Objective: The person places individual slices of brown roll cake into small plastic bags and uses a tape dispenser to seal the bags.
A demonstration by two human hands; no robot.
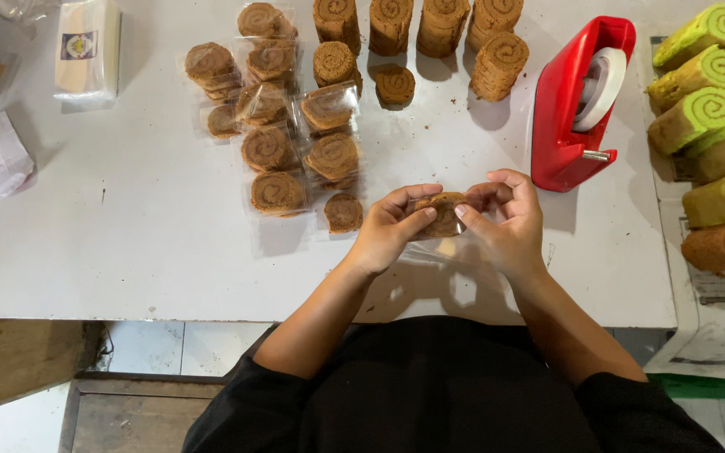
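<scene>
Both of my hands hold one brown roll-cake slice (pixel 444 214) inside a clear plastic bag, just above the white table (pixel 127 243). My left hand (pixel 392 225) grips its left side with thumb and fingers. My right hand (pixel 505 218) pinches its right side and the plastic there. The loose end of the bag hangs below the slice, toward me.
Several bagged brown slices (pixel 287 134) lie left of my hands. Stacks of unwrapped brown slices (pixel 442 29) stand at the back. A red tape dispenser (pixel 576 101) sits right of my hands. Green and brown roll cakes (pixel 715 109) lie at far right. A wrapped packet (pixel 86 50) lies at back left.
</scene>
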